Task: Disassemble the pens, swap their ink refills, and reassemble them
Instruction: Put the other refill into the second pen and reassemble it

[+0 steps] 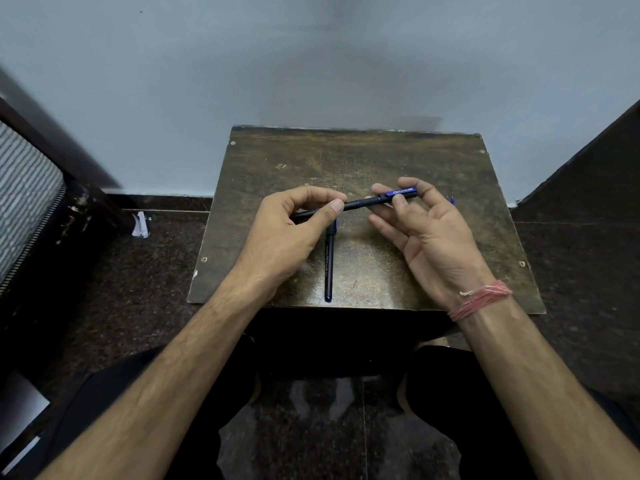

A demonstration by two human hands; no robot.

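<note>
You've got one dark blue pen (363, 201) up off the little wooden table (433, 161), stretched between both hands. Your left hand (294, 233) has its fingers curled round the barrel end, thumb pressed on top. Your right hand (426, 226) pinches the capped end, clip side up, between thumb and fingertips, other fingers loosely spread. The second pen (329, 265) lies flat on the table just below your left thumb, pointing toward you.
</note>
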